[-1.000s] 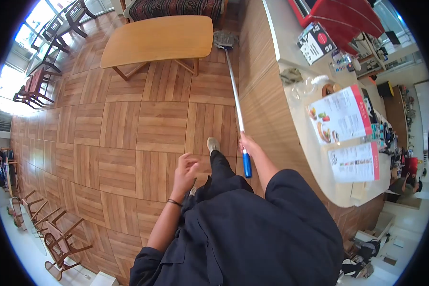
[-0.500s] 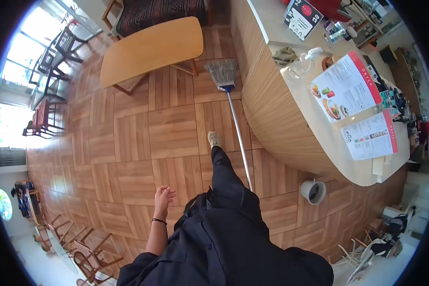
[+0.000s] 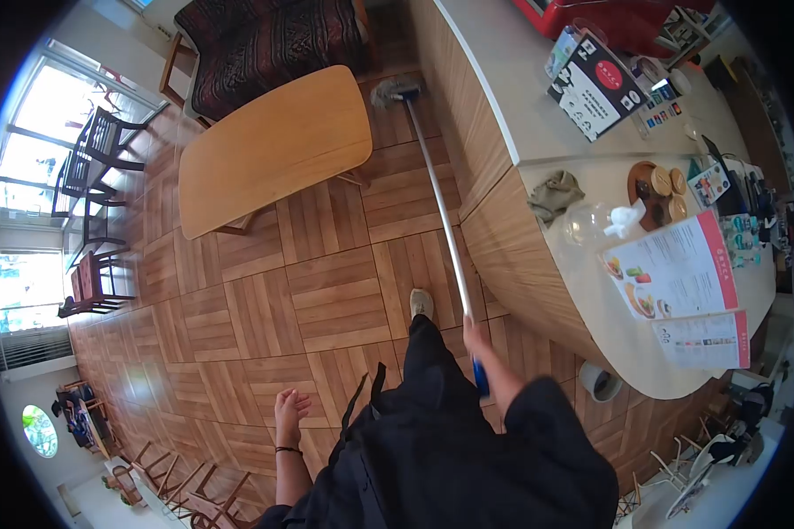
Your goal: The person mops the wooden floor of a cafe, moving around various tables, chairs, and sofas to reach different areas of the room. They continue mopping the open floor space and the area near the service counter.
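My right hand is wrapped round the pale handle of a long mop, just above its blue grip end. The mop's grey strings and blue head rest on the wooden floor far ahead, between the low table and the counter base. On the left, my left hand hangs in the air over the floor with loosely bent fingers and nothing in it. A dark band circles that wrist.
A low wooden table stands ahead left, before a patterned sofa. The curved counter runs along the right, bearing menus, a cloth and a spray bottle. A grey bucket sits at its base.
The mop head has moved farther forward along the counter base. My right hand has come into view on the handle. The view has shifted forward, and my left hand hangs lower in it.
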A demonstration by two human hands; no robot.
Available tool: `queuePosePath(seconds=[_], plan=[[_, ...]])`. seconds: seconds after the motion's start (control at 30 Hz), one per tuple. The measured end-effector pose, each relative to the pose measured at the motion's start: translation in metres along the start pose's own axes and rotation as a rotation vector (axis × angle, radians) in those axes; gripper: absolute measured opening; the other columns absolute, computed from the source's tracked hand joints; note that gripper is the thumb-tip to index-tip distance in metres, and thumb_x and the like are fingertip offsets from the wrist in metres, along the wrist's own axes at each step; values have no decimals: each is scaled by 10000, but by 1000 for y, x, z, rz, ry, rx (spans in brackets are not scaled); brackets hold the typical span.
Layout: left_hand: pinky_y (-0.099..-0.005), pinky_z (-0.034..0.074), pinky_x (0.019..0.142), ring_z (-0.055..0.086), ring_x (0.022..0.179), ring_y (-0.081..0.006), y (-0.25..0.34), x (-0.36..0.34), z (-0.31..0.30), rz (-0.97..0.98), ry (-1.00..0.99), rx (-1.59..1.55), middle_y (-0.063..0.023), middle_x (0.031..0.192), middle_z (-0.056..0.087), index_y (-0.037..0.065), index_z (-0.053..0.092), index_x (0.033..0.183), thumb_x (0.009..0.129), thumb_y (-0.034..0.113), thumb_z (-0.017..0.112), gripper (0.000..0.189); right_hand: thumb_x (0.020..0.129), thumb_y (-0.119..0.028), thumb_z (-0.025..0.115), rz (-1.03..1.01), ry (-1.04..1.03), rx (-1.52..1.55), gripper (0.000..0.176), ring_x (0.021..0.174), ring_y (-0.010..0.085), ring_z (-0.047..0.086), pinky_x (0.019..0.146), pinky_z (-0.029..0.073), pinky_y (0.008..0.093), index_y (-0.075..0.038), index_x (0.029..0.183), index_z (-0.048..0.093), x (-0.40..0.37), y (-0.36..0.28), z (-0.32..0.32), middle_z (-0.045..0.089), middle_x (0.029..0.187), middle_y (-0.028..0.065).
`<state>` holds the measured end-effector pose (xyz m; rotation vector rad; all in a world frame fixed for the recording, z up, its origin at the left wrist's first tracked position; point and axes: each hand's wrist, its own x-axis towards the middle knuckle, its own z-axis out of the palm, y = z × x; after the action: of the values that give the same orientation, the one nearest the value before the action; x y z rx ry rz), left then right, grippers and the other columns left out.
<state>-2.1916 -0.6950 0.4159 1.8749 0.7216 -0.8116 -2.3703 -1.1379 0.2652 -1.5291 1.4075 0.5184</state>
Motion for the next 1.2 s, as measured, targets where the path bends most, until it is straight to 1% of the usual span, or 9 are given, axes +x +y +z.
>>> queuePosePath(seconds=[0.17, 0.3, 0.47, 0.57, 0.67, 0.73, 0.83, 1.0, 1.2], plan=[[-271, 489, 664, 677, 837, -156, 3, 11, -4, -30, -19, 4, -69, 989, 691, 108, 510, 1203, 998, 301, 559, 286, 1010, -575, 331, -90, 2, 113, 657, 385, 233, 525, 367, 434, 398, -7, 784, 569, 90, -205, -48, 498, 493, 89], [-266, 489, 646, 677, 813, -154, -9, 21, -13, -55, -68, 20, -69, 978, 693, 109, 514, 1185, 995, 313, 565, 283, 1007, -529, 362, -63, 57, 142, 646, 498, 295, 626, 461, 473, 433, 31, 885, 658, 73, -212, -33, 617, 612, 189], [-272, 489, 645, 678, 820, -157, -34, 53, -42, -88, -195, 77, -76, 978, 691, 111, 521, 1167, 989, 317, 564, 276, 974, -568, 424, -2, 114, 109, 711, 723, 370, 698, 623, 514, 481, 97, 1011, 671, -22, -66, 20, 677, 772, 275], [-282, 488, 659, 673, 828, -159, -41, 73, -69, -84, -218, 150, -78, 979, 690, 111, 523, 1162, 986, 330, 559, 283, 903, -643, 531, -158, 254, -133, 724, 659, 325, 676, 582, 483, 455, 65, 788, 633, -53, 126, 91, 613, 637, 211], [-290, 486, 671, 666, 833, -161, -45, 94, -104, -50, -191, 151, -78, 977, 688, 108, 527, 1156, 986, 343, 549, 291, 898, -478, 660, -6, 168, -118, 569, 689, 292, 657, 610, 469, 456, 90, 867, 638, -187, 262, 133, 613, 683, 201], [-292, 486, 674, 662, 829, -163, -51, 95, -130, -43, -158, 125, -77, 977, 686, 103, 531, 1152, 988, 345, 540, 293, 892, -431, 651, 214, 49, 43, 555, 924, 438, 676, 737, 500, 493, 109, 1023, 652, -295, 330, 137, 683, 936, 297], [-292, 489, 677, 660, 818, -165, -51, 91, -152, -61, -121, 124, -75, 986, 685, 89, 537, 1146, 985, 346, 533, 304, 896, -441, 609, 558, -173, -288, 505, 959, 308, 701, 746, 504, 437, 22, 1085, 679, -396, 473, 138, 714, 940, 206], [-298, 491, 672, 659, 806, -159, -87, 81, -172, -132, -76, 163, -83, 925, 696, 57, 578, 1074, 960, 370, 561, 334, 893, -412, 604, 755, -135, -380, 492, 1029, 368, 681, 831, 532, 459, 7, 1141, 683, -457, 432, 82, 701, 1042, 257], [-296, 454, 571, 627, 694, -170, -169, 60, -155, 129, -131, 675, -78, 701, 628, 71, 613, 850, 963, 356, 556, 312, 906, -393, 610, 519, 129, -374, 433, 985, 410, 674, 800, 532, 481, 8, 1032, 717, -283, 402, 38, 695, 984, 267]])
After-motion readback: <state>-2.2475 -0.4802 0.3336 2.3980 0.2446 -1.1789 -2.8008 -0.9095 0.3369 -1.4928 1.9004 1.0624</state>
